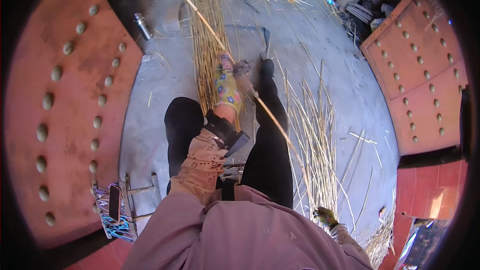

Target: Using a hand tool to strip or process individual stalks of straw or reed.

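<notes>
A long, slender tan cane [272, 117], smooth and faintly bowed, runs diagonally across a seated person's black-clad legs, past a dark, lumpy piece [242, 68] between the knees. Straight golden stalks [202, 65] lie beneath the left hand [225, 65], while a paler, ragged bundle of straws [317, 145] spreads over the smooth grey floor [350, 95] to the right. The left fingers meet the cane beside the dark piece, though blur leaves it impossible to tell how tightly they close; the right hand [326, 216], small in view, pinches the cane's lower end. The left arm reaches straight forward in a flower-print glove; the right hangs low and out to the side.
</notes>
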Motion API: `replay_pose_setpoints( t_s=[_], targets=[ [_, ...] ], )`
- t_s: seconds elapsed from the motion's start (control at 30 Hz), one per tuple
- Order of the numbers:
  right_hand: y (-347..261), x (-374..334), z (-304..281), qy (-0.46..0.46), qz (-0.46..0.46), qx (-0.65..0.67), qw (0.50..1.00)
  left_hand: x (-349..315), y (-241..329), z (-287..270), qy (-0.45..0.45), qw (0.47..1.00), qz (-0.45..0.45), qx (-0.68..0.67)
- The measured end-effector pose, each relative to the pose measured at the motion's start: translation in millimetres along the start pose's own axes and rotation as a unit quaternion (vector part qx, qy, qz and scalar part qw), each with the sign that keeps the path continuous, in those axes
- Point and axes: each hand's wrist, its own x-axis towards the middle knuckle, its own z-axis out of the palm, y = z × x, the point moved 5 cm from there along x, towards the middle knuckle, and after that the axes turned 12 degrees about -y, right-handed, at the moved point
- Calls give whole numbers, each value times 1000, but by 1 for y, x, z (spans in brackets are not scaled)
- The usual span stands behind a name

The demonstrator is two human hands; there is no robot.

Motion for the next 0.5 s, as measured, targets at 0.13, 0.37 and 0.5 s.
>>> replay_pose_setpoints(
  t_s=[0.13, 0.37, 0.5],
  targets=[
    [-146, 54, -41, -126, 93, 154, 976, -8, -35, 32, -21, 999, -30, 27],
    [-357, 175, -71, 28, -149, 328, 932, -4, -144, 29, -85, 990, -94, -58],
    [-298, 162, -42, 86, -142, 108, 980, 22, -117, 0, -47, 992, -93, -69]
  ],
)
